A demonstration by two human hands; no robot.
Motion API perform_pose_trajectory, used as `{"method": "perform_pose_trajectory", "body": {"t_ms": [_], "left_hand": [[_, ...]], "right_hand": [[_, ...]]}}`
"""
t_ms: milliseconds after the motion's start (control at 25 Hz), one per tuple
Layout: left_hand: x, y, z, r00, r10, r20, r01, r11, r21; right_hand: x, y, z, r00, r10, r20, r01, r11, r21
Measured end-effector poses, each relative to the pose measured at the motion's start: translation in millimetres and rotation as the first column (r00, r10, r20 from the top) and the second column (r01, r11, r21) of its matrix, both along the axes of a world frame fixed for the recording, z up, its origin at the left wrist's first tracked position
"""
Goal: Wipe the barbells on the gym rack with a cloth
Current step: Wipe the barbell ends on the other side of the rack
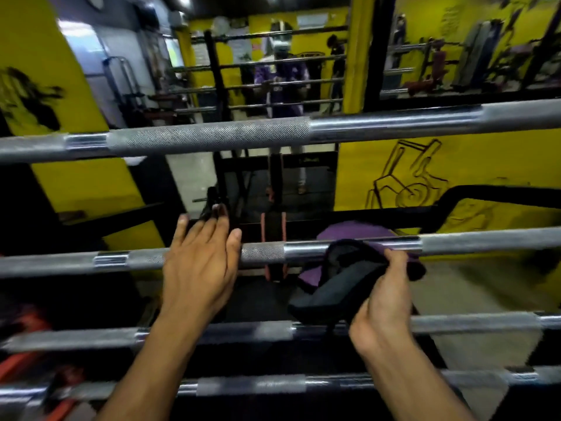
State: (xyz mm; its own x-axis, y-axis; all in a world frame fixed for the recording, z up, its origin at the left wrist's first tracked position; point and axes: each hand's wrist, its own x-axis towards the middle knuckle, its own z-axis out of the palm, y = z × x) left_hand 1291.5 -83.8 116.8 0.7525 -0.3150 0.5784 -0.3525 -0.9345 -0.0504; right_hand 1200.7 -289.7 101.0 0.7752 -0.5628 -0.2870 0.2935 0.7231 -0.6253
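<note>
The rack holds four barbells, one above another. The left grip (200,262) lies wide, fingers straight, over the second barbell (485,243). The right grip (384,299) bunches the dark cloth (340,278), which touches that bar just beside it.

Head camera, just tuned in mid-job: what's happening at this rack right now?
A person stands at a rack of horizontal barbells in a yellow-walled gym. The right hand grips a dark cloth bunched against the second barbell from the top, on its smooth section. The left hand lies open over the same bar's knurled part, fingers straight, seemingly steadying it. The top barbell and the two lower barbells are untouched at this moment. The frame is blurred, so finer detail is unclear.
</note>
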Motion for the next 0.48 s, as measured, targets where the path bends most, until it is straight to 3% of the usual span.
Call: {"method": "perform_pose_trajectory", "body": {"t_ms": [200,440,480], "left_hand": [[-2.1,-9.1,-4.9,0.994,0.107,0.003,-0.106,0.992,-0.070],[-5.2,-12.4,-7.2,0.991,0.104,0.078,-0.095,0.989,-0.113],[-5.5,-13.4,-8.0,0.990,0.119,0.082,-0.108,0.987,-0.122]], "right_hand": [[-14.1,14.8,-0.7,0.877,0.481,-0.001,-0.481,0.877,0.003],[-24.5,-81.5,-13.0,0.744,0.666,0.054,-0.668,0.738,0.098],[-22.9,-81.2,-11.8,0.750,0.661,-0.006,-0.658,0.747,0.097]]}}
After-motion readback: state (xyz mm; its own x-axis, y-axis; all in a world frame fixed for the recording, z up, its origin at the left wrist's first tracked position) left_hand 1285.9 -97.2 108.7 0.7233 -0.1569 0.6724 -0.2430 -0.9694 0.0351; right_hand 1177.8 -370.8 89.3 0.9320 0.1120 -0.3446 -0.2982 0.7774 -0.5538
